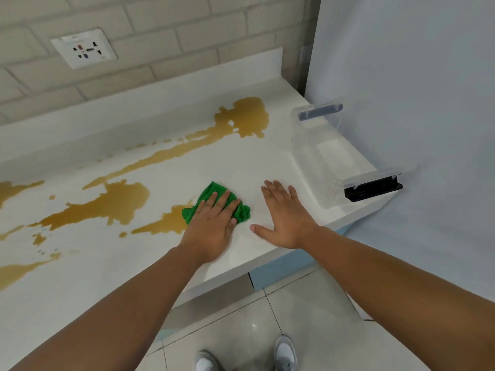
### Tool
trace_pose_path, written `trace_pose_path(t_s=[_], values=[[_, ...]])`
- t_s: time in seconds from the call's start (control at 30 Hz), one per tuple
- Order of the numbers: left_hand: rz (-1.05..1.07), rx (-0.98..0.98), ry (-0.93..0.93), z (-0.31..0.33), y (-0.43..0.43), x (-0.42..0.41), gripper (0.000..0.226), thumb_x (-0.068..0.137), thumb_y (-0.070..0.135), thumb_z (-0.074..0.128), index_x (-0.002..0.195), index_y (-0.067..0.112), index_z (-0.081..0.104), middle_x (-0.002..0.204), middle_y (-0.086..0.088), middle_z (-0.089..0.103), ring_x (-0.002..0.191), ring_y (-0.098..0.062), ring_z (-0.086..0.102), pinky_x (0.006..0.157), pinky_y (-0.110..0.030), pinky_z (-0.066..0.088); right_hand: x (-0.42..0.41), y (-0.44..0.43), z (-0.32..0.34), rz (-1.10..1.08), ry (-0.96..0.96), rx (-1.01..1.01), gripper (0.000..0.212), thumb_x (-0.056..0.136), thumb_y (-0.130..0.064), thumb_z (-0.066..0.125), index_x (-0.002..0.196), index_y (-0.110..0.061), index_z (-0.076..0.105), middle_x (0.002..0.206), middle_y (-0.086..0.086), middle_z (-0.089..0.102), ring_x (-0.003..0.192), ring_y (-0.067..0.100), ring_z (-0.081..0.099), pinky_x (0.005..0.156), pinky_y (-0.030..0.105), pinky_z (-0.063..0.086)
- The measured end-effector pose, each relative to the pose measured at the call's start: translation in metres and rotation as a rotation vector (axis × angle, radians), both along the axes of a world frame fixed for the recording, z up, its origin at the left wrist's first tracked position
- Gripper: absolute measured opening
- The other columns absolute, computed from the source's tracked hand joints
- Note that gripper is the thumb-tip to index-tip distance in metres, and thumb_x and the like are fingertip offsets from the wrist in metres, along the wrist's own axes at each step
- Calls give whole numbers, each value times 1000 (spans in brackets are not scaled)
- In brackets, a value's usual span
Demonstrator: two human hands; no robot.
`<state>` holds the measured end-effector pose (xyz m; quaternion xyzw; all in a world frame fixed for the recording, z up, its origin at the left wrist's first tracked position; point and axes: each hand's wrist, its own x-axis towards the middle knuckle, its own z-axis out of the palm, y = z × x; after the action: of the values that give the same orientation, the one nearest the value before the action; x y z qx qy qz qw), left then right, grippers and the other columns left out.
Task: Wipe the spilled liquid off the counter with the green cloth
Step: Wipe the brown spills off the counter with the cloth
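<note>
Far left, bench (171, 263): white surface carrying the spilled liquid (112, 203), amber-brown, in several separate pools and streaks running from the left edge toward the back wall, the largest rear pool (247, 116) well apart from the cloth. Wall socket (83, 48): mounted on the tiled wall above the spill, clear of the liquid. Green cloth (214, 195): bunched, lying flat on the bench, its left edge touching the nearest pool. Left hand (213, 226): palm down on the cloth, fingers (227, 202) extended and pressing it flat rather than clenched around it. Right hand (285, 218): just beside the cloth, fingers spread, released, resting on dry bench, grasping nothing. Clear container (329, 156): at the bench's right end, near the edge, apparently empty. Risks, as judged: the small cloth may saturate early and smear liquid instead of lifting it; a stroke toward the front edge could push liquid onto the floor (267, 330); a flat palm may slide off the bunched cloth; a wide sweep right could knock the container.
</note>
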<state>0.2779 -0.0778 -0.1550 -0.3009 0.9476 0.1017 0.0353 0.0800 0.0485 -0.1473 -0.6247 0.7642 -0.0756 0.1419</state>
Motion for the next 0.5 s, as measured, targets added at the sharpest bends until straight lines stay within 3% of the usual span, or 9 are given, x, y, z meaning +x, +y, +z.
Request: trace_pose_path(t_s=[0.13,0.2,0.37,0.5], values=[[272,-30,-54,1,-6,-37,55,104,44,14,157,30,7,165,-1,-2,151,-35,-4,120,-52,-4,-10,-10,3,21,-6,5,80,99,-51,35,157,-9,2,166,9,-5,152,23,-7,123,46,1],[260,-30,-40,0,7,-42,54,105,40,16,157,30,6,165,0,-3,150,-35,-5,121,-52,-3,-14,-9,-1,34,26,12,73,101,-44,32,157,-8,5,166,10,-4,152,22,-6,124,44,1],[49,46,72,1,51,12,53,103,43,16,156,36,16,163,11,3,152,-20,-2,122,-41,-2,-15,-12,-5,49,77,14,73,95,-47,22,156,-8,12,166,11,-1,152,25,-5,123,47,0],[111,57,127,1,57,79,49,105,43,19,154,40,18,161,19,2,150,-7,-7,122,-34,0,-7,-22,-6,109,100,22,78,94,-55,15,157,-10,10,166,7,-4,152,22,-10,122,52,-1]])
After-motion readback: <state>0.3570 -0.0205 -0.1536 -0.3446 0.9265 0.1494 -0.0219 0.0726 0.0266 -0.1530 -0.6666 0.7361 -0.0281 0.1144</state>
